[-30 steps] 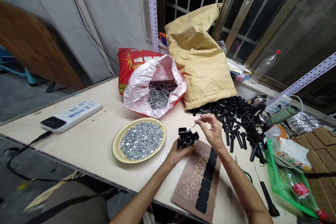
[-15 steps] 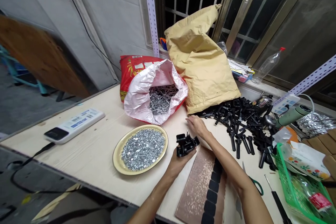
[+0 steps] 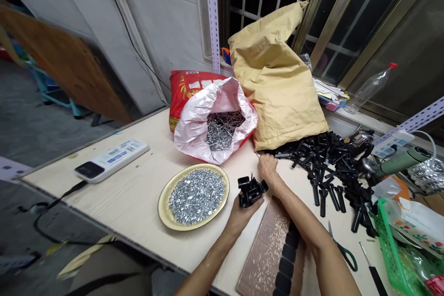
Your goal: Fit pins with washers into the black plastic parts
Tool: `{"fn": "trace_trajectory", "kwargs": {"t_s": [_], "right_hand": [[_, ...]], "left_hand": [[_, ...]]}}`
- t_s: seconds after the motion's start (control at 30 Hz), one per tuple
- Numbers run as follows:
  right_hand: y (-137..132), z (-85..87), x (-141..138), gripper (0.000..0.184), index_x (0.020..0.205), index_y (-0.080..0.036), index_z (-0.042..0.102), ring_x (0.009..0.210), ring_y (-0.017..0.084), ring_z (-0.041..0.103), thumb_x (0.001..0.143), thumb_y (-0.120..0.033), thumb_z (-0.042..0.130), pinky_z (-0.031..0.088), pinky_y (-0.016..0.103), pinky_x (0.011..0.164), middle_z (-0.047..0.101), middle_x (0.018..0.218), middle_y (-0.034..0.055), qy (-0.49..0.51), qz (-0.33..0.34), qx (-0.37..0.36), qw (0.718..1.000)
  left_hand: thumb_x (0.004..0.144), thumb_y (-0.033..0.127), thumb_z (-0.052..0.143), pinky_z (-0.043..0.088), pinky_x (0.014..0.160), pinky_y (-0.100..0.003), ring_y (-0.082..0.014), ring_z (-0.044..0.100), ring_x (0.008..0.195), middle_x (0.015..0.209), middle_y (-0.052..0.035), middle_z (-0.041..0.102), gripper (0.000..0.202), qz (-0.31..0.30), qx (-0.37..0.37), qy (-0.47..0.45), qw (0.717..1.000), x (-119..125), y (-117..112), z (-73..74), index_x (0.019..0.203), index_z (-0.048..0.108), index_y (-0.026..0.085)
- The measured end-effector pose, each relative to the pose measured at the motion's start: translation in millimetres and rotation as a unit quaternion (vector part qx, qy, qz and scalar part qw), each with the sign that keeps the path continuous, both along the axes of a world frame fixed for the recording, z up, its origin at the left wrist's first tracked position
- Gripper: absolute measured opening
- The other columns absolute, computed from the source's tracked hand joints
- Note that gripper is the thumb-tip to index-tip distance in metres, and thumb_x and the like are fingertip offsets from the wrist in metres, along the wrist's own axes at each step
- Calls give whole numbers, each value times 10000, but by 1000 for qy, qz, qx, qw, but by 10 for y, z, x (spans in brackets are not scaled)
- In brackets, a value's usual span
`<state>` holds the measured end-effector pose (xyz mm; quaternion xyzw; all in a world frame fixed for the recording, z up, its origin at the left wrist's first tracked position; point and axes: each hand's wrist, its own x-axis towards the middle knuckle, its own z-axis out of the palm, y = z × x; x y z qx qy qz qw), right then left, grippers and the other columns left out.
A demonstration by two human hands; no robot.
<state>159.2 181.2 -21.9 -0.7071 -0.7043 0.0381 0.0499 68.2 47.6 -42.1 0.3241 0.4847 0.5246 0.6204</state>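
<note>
My left hand (image 3: 240,216) is closed around several black plastic parts (image 3: 251,191) bunched together, and a thin metal screw (image 3: 251,175) stands up from them. Just beyond, my right hand (image 3: 269,169) rests low over the table with its fingers curled. A small thin tip shows by those fingers, too small to name. Close behind that hand are the bottom of the tan paper sack (image 3: 277,97) and a heap of black plastic parts (image 3: 321,162). To the left lies a yellow plate (image 3: 164,219) full of small shiny metal pieces like nuts or washers.
An open red and white bag (image 3: 189,134) of long screws or nails stands behind the plate. Under my right arm lies a brown board (image 3: 263,249) with black pads. Scissors (image 3: 347,256), a screwdriver (image 3: 376,280) and a green basket (image 3: 388,245) are at right; a white power bank (image 3: 114,159) at left.
The view has swung so that everything sits further right or lower. My right hand's fingers, stretched out before, are now curled in. My left hand keeps hold of the black parts.
</note>
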Motion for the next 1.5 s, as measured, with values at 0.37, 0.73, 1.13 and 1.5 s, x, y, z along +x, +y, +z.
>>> {"fn": "trace_trajectory", "kwargs": {"t_s": [0.37, 0.73, 1.13, 1.5], "right_hand": [[-970, 741, 464, 552, 1303, -239, 377, 557, 100, 569, 782, -245, 560, 500, 242, 565, 578, 685, -69, 517, 116, 138, 837], [-1260, 531, 279, 221, 1022, -218, 532, 728, 154, 651, 807, -260, 561, 517, 304, 700, 670, 780, -1, 431, 146, 147, 878], [-612, 451, 361, 220, 795, -175, 687, 679, 152, 604, 802, -371, 587, 473, 262, 613, 658, 742, 34, 423, 127, 53, 896], [-34, -77, -611, 435, 553, -128, 582, 435, 59, 423, 661, -537, 686, 323, 187, 430, 483, 449, -52, 472, 165, -258, 827]], "left_hand": [[537, 341, 769, 513, 794, -362, -241, 675, 811, 808, -56, 738, 340, -40, 41, 40, 998, 1, 7, 32, 808, 670, 159], [550, 295, 727, 501, 778, -346, -236, 659, 823, 823, -31, 721, 382, -41, 82, 60, 994, -5, 18, 34, 901, 656, 162], [577, 383, 749, 502, 797, -353, -248, 662, 858, 839, -67, 727, 344, -5, 68, 41, 997, -13, -10, 31, 820, 655, 158], [586, 365, 713, 534, 735, -379, -244, 674, 759, 793, -60, 733, 328, 108, 86, 56, 989, 14, 25, -70, 837, 638, 168]]}}
